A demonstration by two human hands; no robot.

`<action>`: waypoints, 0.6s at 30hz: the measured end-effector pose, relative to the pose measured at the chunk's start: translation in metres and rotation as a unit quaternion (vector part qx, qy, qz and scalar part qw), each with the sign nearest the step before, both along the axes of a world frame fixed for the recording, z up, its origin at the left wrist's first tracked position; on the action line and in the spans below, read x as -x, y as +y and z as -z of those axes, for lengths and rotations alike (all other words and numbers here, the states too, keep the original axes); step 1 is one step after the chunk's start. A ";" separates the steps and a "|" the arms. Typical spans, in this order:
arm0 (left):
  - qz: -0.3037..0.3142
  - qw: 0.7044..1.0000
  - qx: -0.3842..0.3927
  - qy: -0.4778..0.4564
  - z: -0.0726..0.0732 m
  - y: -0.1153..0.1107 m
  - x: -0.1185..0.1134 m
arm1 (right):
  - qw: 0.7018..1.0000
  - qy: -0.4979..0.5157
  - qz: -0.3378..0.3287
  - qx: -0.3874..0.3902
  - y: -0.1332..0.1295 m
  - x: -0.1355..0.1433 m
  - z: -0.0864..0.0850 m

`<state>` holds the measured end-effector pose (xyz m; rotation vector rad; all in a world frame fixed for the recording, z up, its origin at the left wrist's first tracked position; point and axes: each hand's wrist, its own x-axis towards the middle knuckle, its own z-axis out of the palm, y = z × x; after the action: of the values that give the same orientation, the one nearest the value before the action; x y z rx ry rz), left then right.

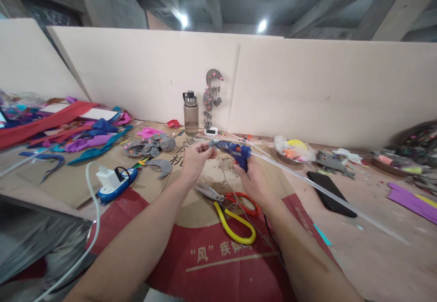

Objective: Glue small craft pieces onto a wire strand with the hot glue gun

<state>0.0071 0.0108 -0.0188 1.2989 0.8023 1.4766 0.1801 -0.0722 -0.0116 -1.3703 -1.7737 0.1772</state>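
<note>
phone point(329, 194) right of glue gun point(241, 152), bottle point(190, 116) behind

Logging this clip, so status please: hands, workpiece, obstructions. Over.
Right hand gripping blue glue gun. Left hand pinching small bluish piece by its tip. Scissors lying nearside, probably not in the way.

The right hand point(254, 174) partly hides the blue glue gun point(241, 153).
</note>
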 end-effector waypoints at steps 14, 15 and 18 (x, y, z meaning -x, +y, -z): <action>-0.005 1.000 -0.009 0.000 0.003 0.003 0.001 | 1.000 0.019 -0.009 -0.005 0.000 0.000 0.001; -0.005 1.000 -0.008 0.000 0.003 0.003 0.001 | 1.000 0.023 -0.008 0.000 0.001 -0.001 0.001; 0.002 1.000 0.005 -0.010 0.002 0.002 0.001 | 0.998 0.068 -0.008 0.005 0.002 -0.002 0.003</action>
<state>0.0060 0.0124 -0.0205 1.2751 0.7925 1.4787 0.1818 -0.0697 -0.0142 -1.3200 -1.6728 0.2815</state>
